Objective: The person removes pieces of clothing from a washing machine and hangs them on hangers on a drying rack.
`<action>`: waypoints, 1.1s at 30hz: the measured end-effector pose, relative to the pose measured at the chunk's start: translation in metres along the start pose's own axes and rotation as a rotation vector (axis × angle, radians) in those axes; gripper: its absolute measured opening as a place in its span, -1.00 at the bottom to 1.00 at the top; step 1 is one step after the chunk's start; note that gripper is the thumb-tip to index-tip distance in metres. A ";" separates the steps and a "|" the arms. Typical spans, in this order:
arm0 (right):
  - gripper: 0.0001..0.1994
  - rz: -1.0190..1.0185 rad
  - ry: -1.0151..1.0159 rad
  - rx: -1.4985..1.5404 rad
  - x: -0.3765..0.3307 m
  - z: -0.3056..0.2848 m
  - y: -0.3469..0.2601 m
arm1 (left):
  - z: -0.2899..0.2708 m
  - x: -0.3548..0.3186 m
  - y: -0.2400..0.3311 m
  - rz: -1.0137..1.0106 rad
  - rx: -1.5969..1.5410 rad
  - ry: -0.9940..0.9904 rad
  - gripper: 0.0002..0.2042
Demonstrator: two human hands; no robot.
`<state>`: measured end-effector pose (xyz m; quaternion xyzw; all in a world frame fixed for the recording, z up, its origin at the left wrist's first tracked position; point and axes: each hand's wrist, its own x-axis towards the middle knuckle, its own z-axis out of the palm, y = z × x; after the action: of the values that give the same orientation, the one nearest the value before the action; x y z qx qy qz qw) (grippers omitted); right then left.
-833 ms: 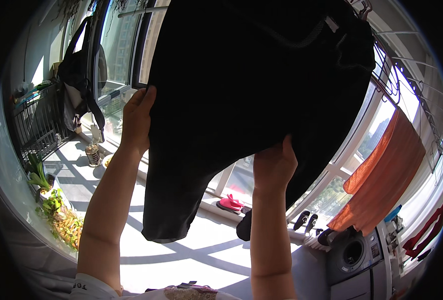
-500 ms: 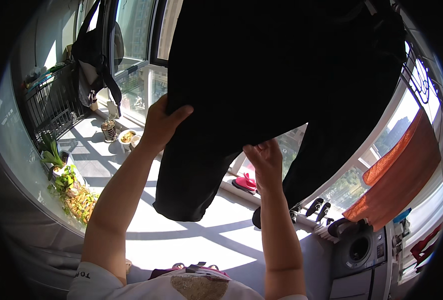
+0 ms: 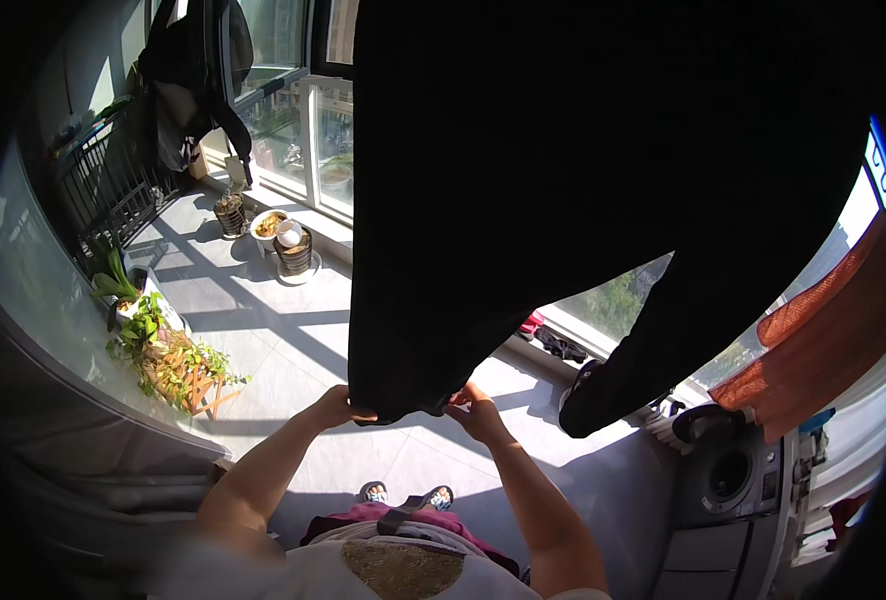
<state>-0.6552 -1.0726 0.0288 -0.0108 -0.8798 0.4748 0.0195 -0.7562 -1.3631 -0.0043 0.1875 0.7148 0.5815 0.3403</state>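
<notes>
A large pair of black trousers [image 3: 523,150] hangs in front of me and fills the upper middle of the head view, its waist out of sight. The two legs spread apart, the right one slanting down toward the window ledge. At the bottom of the left leg, my left hand [image 3: 337,406] is closed on the outer corner of the hem. My right hand [image 3: 477,413] pinches the inner corner of the same hem. The hem edge runs between both hands, slightly uneven. Cloth hides some of the fingertips.
Leafy potted plants [image 3: 163,345] stand along the glass at left, and small pots [image 3: 295,255] sit near the window. On the right are an orange cloth [image 3: 813,325] hanging and a grey washing machine [image 3: 728,475]. Shoes [image 3: 560,345] line the ledge behind the trousers.
Both hands have moved down the left trouser leg, from its side and inner edge to its hem. My feet have come into view below, and the view has shifted.
</notes>
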 end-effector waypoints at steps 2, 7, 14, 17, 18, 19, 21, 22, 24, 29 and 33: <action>-0.59 -0.026 0.076 -0.041 -0.011 0.015 0.017 | 0.005 -0.006 -0.006 0.028 0.002 -0.009 -0.69; -0.57 0.477 -0.048 0.566 -0.019 0.026 0.034 | 0.015 -0.040 -0.025 -0.202 -0.250 0.111 -0.61; -0.52 0.715 -0.098 0.970 -0.039 0.038 0.009 | 0.026 -0.079 0.017 -0.326 -0.324 0.074 -0.53; -0.65 0.608 -0.122 1.176 -0.049 0.042 0.025 | 0.033 -0.085 0.000 -0.238 -0.501 0.081 -0.52; -0.69 0.559 -0.171 1.235 -0.051 0.046 0.032 | 0.036 -0.094 -0.002 -0.232 -0.570 0.097 -0.49; -0.73 0.501 -0.207 1.313 -0.053 0.047 0.046 | 0.039 -0.098 -0.001 -0.242 -0.705 0.147 -0.53; -0.77 0.339 -0.323 1.478 -0.055 0.047 0.051 | 0.044 -0.110 -0.001 -0.260 -0.857 0.298 -0.58; -0.74 0.305 -0.361 1.490 -0.054 0.044 0.043 | 0.044 -0.118 -0.010 -0.264 -0.934 0.381 -0.61; -0.69 0.238 -0.385 1.514 -0.058 0.032 0.027 | 0.039 -0.128 -0.039 -0.216 -1.140 0.362 -0.62; -0.61 0.221 -0.273 1.588 -0.069 0.027 0.022 | 0.030 -0.122 -0.066 0.009 -1.425 0.330 -0.61; -0.64 0.251 -0.280 1.553 -0.077 0.037 0.063 | 0.011 -0.104 -0.072 0.013 -1.582 0.471 -0.65</action>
<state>-0.5802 -1.0721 -0.0462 -0.0335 -0.2841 0.9475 -0.1429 -0.6662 -1.4425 -0.0461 -0.2300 0.1457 0.9391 0.2096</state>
